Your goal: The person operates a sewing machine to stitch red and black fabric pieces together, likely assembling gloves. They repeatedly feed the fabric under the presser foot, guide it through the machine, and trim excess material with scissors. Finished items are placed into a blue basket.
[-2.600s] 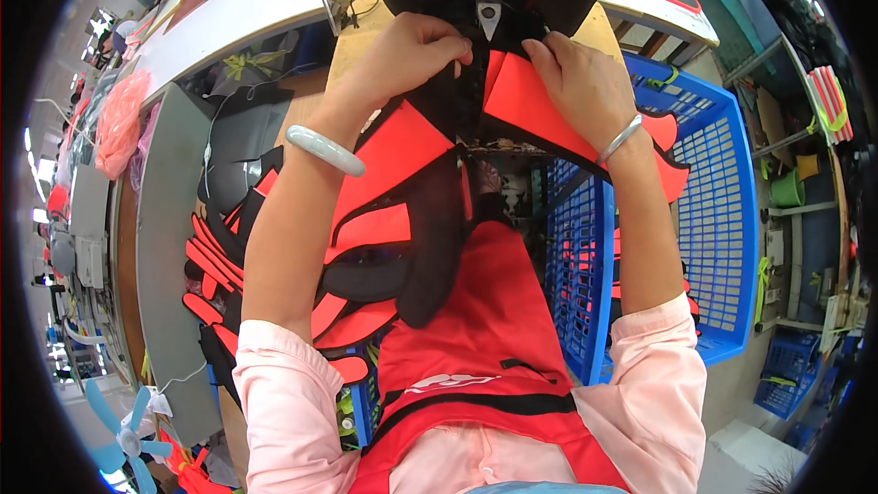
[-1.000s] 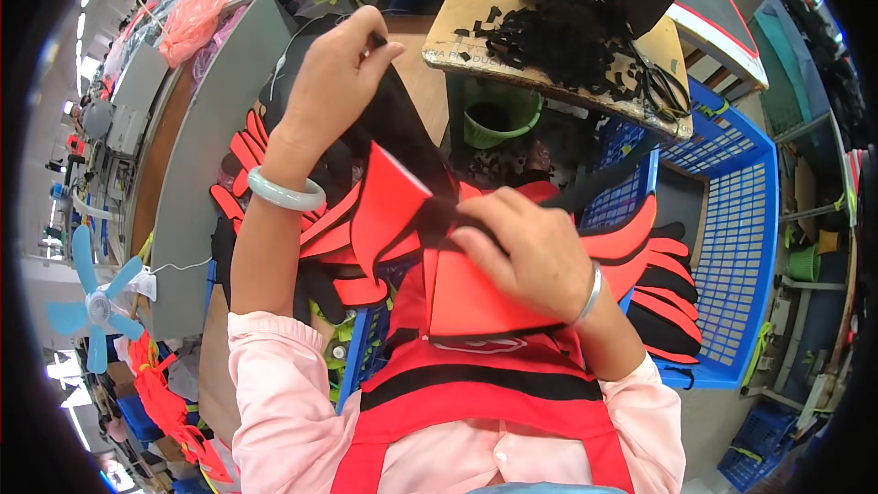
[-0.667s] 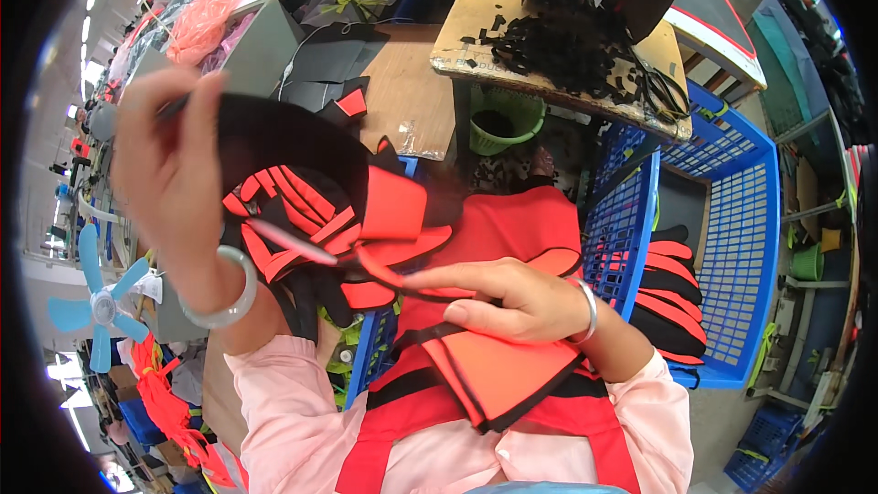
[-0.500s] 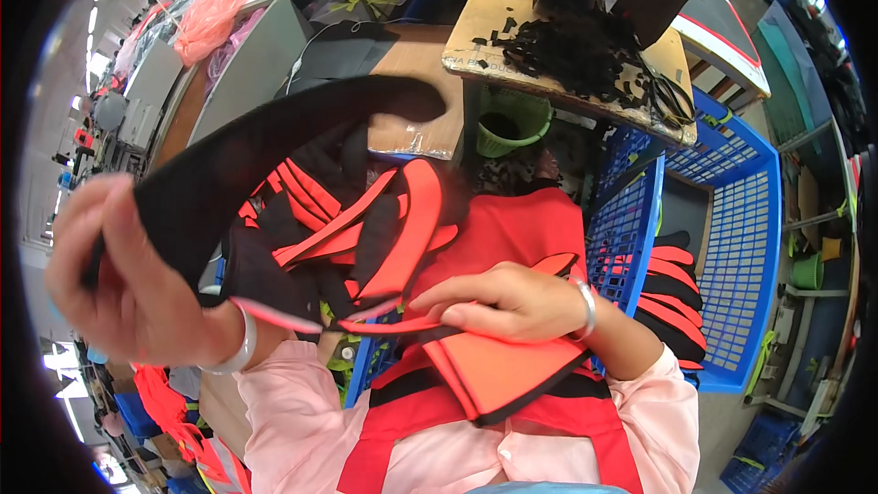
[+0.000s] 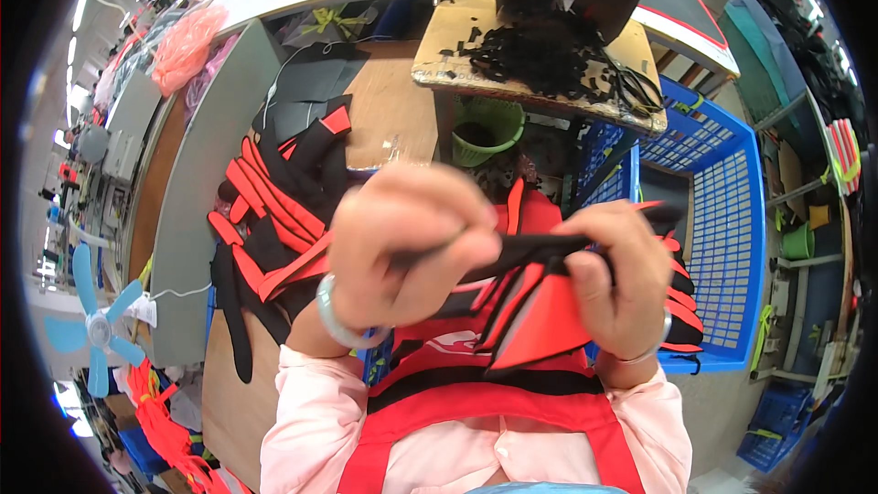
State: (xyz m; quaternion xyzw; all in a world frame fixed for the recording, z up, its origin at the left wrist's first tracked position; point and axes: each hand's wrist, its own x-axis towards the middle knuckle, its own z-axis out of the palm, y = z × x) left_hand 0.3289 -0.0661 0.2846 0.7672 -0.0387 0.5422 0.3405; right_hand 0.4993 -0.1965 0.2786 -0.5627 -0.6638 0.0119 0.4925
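My left hand [image 5: 402, 252] is curled closed, smeared a little by motion, at one end of a black fabric strip [image 5: 526, 252]. The strip stretches across to my right hand [image 5: 626, 279], which pinches it between thumb and fingers. Below the strip, folded orange-and-black fabric strips [image 5: 549, 325] hang from my right hand over the red apron [image 5: 412, 416] on my lap. How many layers are in the grip is hidden by my fingers. To the left lies a loose pile of orange-and-black fabric strips [image 5: 274, 210], nearest to my left forearm.
A blue plastic crate [image 5: 745, 265] with stacked orange-and-black strips [image 5: 684, 309] stands at the right. Ahead, a wooden stand [image 5: 448, 59] bears black scraps [image 5: 540, 55] and scissors [image 5: 637, 91]. A green bin [image 5: 489, 133] sits below it. A blue fan [image 5: 96, 322] is at far left.
My left hand has come from the far left to the middle, bringing the black strip along. My right hand has risen and moved right, lifting the orange-and-black strips off my lap.
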